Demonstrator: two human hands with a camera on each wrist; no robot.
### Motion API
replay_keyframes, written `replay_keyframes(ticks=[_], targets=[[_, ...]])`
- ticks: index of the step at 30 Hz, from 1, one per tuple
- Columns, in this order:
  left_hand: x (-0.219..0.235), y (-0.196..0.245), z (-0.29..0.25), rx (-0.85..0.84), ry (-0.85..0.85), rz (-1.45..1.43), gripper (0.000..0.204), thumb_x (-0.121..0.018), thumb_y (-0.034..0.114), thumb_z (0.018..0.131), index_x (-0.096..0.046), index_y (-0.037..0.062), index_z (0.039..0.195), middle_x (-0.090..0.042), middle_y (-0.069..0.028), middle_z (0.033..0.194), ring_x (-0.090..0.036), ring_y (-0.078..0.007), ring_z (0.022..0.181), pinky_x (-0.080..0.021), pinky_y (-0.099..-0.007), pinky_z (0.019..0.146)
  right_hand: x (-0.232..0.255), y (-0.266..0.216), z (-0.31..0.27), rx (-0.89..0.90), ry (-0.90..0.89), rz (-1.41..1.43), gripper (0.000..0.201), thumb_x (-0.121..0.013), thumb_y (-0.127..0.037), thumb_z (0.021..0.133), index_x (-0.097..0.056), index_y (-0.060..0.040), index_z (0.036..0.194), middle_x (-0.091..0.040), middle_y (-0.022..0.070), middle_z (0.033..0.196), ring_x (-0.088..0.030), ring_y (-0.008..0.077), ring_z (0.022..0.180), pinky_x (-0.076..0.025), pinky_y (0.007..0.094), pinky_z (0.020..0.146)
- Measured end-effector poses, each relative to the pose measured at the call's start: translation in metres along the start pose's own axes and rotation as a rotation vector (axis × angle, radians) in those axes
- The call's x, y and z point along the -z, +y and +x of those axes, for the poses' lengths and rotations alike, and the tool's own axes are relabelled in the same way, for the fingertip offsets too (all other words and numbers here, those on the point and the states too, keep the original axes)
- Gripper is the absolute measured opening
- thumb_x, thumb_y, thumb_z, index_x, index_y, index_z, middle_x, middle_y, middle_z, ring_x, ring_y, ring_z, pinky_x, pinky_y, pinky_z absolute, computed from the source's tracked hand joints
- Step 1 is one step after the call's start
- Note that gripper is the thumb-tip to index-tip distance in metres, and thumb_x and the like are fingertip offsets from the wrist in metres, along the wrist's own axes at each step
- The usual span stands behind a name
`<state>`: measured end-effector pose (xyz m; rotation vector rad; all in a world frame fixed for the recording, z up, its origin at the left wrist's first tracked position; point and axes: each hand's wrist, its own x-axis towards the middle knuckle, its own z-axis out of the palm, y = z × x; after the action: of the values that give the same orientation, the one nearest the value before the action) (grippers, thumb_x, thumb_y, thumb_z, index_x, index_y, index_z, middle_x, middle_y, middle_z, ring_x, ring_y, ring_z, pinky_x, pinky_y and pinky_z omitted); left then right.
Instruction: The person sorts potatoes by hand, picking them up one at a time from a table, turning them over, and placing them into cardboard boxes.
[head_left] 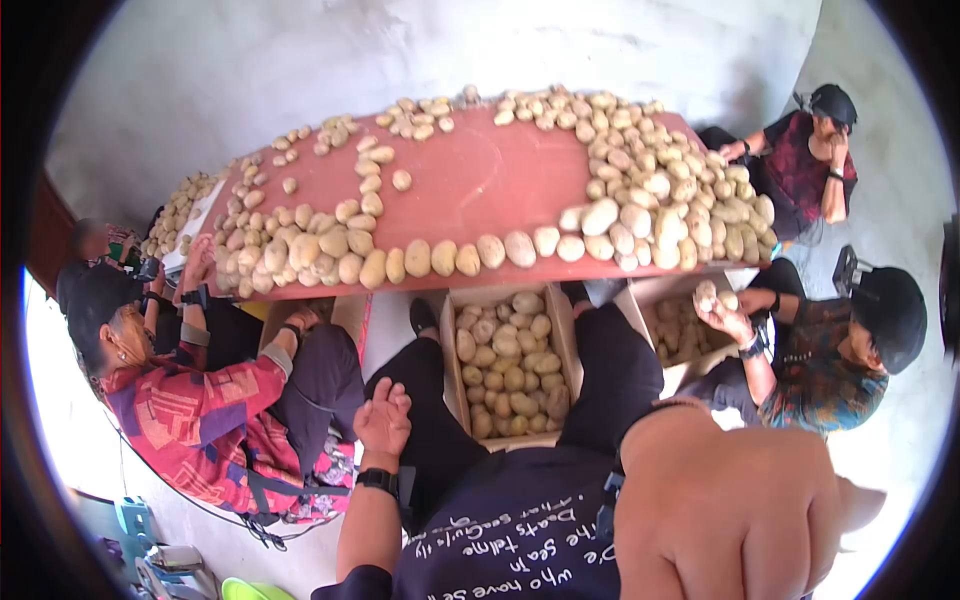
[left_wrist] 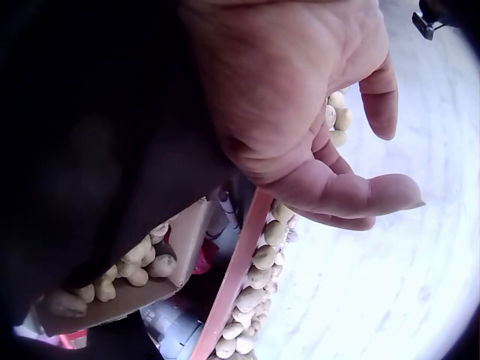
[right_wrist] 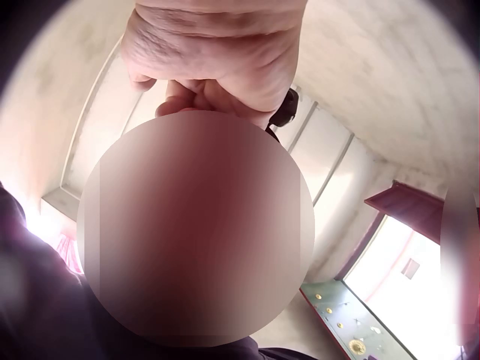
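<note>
The left hand is held palm up above the left thigh, its fingers loosely bent with nothing in them. In the left wrist view, that hand shows against the wall and the table edge. Large and close to the head camera, the right hand is raised, knuckles outward and fingers curled. The right wrist view has the same hand with folded fingers beside a blurred round area that hides part of them. Between the knees stands a cardboard box of potatoes; neither hand touches it.
A red-brown table ahead bears many potatoes, with a row along its front edge. Seated people flank it on both sides; one at right holds potatoes over another box. A light-green basin is at lower left.
</note>
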<state>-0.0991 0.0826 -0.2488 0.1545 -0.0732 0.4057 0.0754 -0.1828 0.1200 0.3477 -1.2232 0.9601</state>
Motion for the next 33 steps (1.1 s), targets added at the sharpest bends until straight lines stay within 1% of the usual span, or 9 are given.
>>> replay_keyframes(ticks=[8, 10, 14, 16, 19, 20, 23, 27, 33], targets=[[-0.003, -0.006, 0.005, 0.024, 0.008, -0.023, 0.05, -0.055, 0.02, 0.087, -0.044, 0.0028, 0.133, -0.046, -0.0147, 0.127, -0.048, -0.0228, 0.111, -0.054, -0.0263, 0.061, 0.096, -0.015, 0.001, -0.153, 0.065, -0.216, 0.051, -0.034, -0.037, 0.1, -0.042, -0.0109, 0.058, -0.041, 0.0009, 0.063, -0.037, 0.0183, 0.051, -0.033, 0.0331, 0.053], [-0.007, -0.009, 0.007, 0.025, 0.02, -0.024, 0.051, -0.057, 0.019, 0.087, -0.044, 0.0025, 0.133, -0.046, -0.0145, 0.125, -0.049, -0.0227, 0.108, -0.053, -0.0262, 0.06, 0.156, -0.006, -0.031, -0.062, 0.276, -0.433, 0.048, -0.038, -0.04, 0.099, -0.045, -0.0117, 0.061, -0.044, 0.0005, 0.062, -0.04, 0.0189, 0.056, -0.037, 0.0323, 0.059], [-0.006, -0.009, 0.007, 0.05, 0.04, -0.02, 0.053, -0.058, 0.022, 0.086, -0.043, 0.0032, 0.134, -0.047, -0.0152, 0.126, -0.049, -0.0242, 0.107, -0.053, -0.0254, 0.058, 0.259, 0.017, -0.148, -0.717, 1.089, -0.869, 0.033, -0.042, -0.027, 0.095, -0.06, -0.0052, 0.077, -0.057, 0.0051, 0.072, -0.059, 0.0169, 0.077, -0.047, 0.0309, 0.072], [-0.003, -0.005, 0.01, 0.06, 0.036, -0.005, 0.055, -0.057, 0.024, 0.087, -0.042, 0.0036, 0.135, -0.047, -0.0166, 0.126, -0.049, -0.0251, 0.108, -0.053, -0.0251, 0.058, 0.3, 0.04, -0.24, -1.041, 0.594, -1.401, 0.022, -0.05, -0.017, 0.086, -0.061, -0.0035, 0.072, -0.057, 0.0089, 0.071, -0.054, 0.0192, 0.068, -0.043, 0.035, 0.063], [-0.009, -0.004, 0.012, 0.094, 0.065, -0.033, 0.054, -0.06, 0.025, 0.085, -0.043, 0.0058, 0.132, -0.047, -0.0154, 0.121, -0.05, -0.0266, 0.103, -0.052, -0.0247, 0.055, 0.31, 0.092, -0.347, -1.651, 0.158, -1.501, 0.016, -0.057, -0.016, 0.078, -0.06, -0.0014, 0.082, -0.062, 0.0173, 0.083, -0.059, 0.0338, 0.075, -0.046, 0.044, 0.067], [-0.009, -0.003, 0.012, 0.094, 0.083, -0.039, 0.054, -0.061, 0.025, 0.084, -0.043, 0.0058, 0.132, -0.047, -0.0153, 0.119, -0.05, -0.0266, 0.102, -0.052, -0.0246, 0.054, 0.343, 0.135, -0.452, -1.5, 0.072, -1.576, 0.026, -0.048, -0.018, 0.085, -0.066, 0.0, 0.082, -0.066, 0.0211, 0.088, -0.065, 0.0357, 0.082, -0.05, 0.0446, 0.071], [-0.012, -0.003, 0.013, 0.103, 0.12, -0.063, 0.054, -0.062, 0.025, 0.084, -0.044, 0.0057, 0.131, -0.047, -0.0156, 0.117, -0.05, -0.0262, 0.101, -0.051, -0.0241, 0.053, 0.264, 0.112, -0.376, -2.105, 0.309, -1.257, 0.035, -0.047, -0.024, 0.09, -0.06, -0.0051, 0.116, -0.06, 0.0255, 0.112, -0.06, 0.0389, 0.104, -0.048, 0.0457, 0.088], [-0.014, 0.0, 0.015, 0.119, 0.14, -0.065, 0.053, -0.062, 0.026, 0.084, -0.045, 0.006, 0.13, -0.047, -0.0155, 0.116, -0.05, -0.0266, 0.101, -0.051, -0.0235, 0.054, 0.268, 0.105, -0.39, -2.184, 0.236, -1.226, 0.038, -0.047, -0.015, 0.092, -0.05, -0.0068, 0.128, -0.047, 0.0264, 0.131, -0.053, 0.0396, 0.115, -0.046, 0.0438, 0.094], [-0.015, 0.004, 0.02, 0.16, 0.106, -0.057, 0.052, -0.06, 0.025, 0.086, -0.045, 0.0069, 0.132, -0.048, -0.0149, 0.121, -0.052, -0.0231, 0.103, -0.052, -0.0232, 0.056, 0.293, 0.109, -0.432, -2.065, 0.315, -1.34, 0.034, -0.048, -0.006, 0.086, -0.056, -0.0029, 0.119, -0.063, 0.0221, 0.11, -0.061, 0.034, 0.103, -0.049, 0.0407, 0.088]])
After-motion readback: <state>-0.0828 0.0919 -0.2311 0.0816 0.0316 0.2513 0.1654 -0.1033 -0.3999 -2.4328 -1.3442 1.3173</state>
